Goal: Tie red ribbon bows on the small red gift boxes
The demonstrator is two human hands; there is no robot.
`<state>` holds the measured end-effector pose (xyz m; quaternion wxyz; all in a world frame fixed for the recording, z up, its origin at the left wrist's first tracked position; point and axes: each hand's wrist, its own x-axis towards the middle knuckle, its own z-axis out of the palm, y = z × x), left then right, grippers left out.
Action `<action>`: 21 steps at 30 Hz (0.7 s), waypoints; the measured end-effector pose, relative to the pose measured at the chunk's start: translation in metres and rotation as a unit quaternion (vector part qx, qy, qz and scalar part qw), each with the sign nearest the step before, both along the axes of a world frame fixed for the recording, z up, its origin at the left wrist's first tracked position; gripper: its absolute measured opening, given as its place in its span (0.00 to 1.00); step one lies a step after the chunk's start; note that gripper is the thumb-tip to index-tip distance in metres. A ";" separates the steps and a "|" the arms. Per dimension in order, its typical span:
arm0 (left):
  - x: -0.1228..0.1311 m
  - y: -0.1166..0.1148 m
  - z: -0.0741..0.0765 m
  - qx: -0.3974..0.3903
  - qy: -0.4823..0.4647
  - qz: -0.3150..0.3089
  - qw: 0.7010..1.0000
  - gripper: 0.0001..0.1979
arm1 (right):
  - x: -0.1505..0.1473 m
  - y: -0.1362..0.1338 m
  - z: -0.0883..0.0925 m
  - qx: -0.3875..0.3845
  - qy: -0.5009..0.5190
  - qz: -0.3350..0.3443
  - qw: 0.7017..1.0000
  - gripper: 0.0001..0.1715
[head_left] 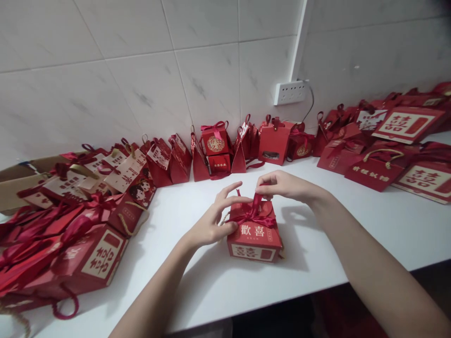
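A red gift box (251, 244) with gold-white Chinese characters stands upright on the white table (197, 295). A dark red ribbon (256, 206) is tied in a bow across its top. My right hand (275, 184) pinches one end of this ribbon and holds it up above the box. My left hand (214, 220) rests at the box's left side with its fingers spread. Its thumb touches the bow near the front of the lid, and one finger reaches toward the raised ribbon. Twisted gold cord shows at the box's sides.
Red gift boxes (95, 263) with ribbons and cord handles are heaped at the left, before a cardboard box (10, 180). Several small boxes (214, 141) line the tiled wall. More boxes (405, 124) pile up at the right. A power strip (289, 92) hangs on the wall.
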<state>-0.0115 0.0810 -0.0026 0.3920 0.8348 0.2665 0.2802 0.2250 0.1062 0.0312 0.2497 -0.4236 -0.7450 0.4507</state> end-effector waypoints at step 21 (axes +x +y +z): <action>0.004 -0.002 0.002 0.008 0.105 0.014 0.994 0.30 | -0.016 -0.085 -0.009 0.166 -0.064 -0.258 0.950 0.26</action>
